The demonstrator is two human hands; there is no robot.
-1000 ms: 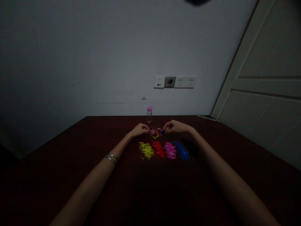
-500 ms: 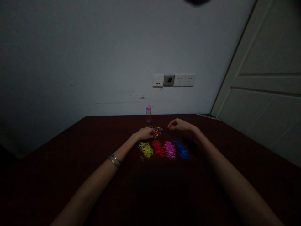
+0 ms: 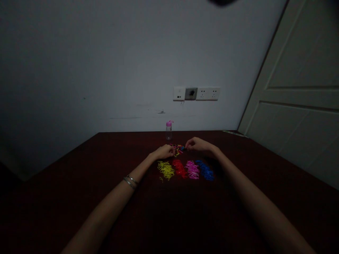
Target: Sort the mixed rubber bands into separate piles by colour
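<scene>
My left hand (image 3: 166, 151) rests at the left side of a small mixed pile of coloured pieces (image 3: 180, 150), its fingers curled. Whether anything is in them is hidden. At the pile's right edge is my right hand (image 3: 194, 144), fingers drawn together; what they hold, if anything, is too small to make out. Nearer to me lie separate heaps of thin pieces that look like little elastic bands: yellow (image 3: 166, 170), red (image 3: 179, 169), pink (image 3: 192, 169) and blue (image 3: 205, 170). One loose yellowish piece (image 3: 161, 179) lies below the yellow heap.
A clear bottle with a pink cap (image 3: 168, 131) stands behind the mixed pile. The dark red table (image 3: 127, 148) meets a pale wall (image 3: 127, 70) with a row of sockets (image 3: 196, 94). A panelled door (image 3: 296, 88) is on the right. The light is dim.
My right hand has moved left and a little nearer, to the edge of the mixed pile. The left hand stays about where it was. The whole view has shifted slightly.
</scene>
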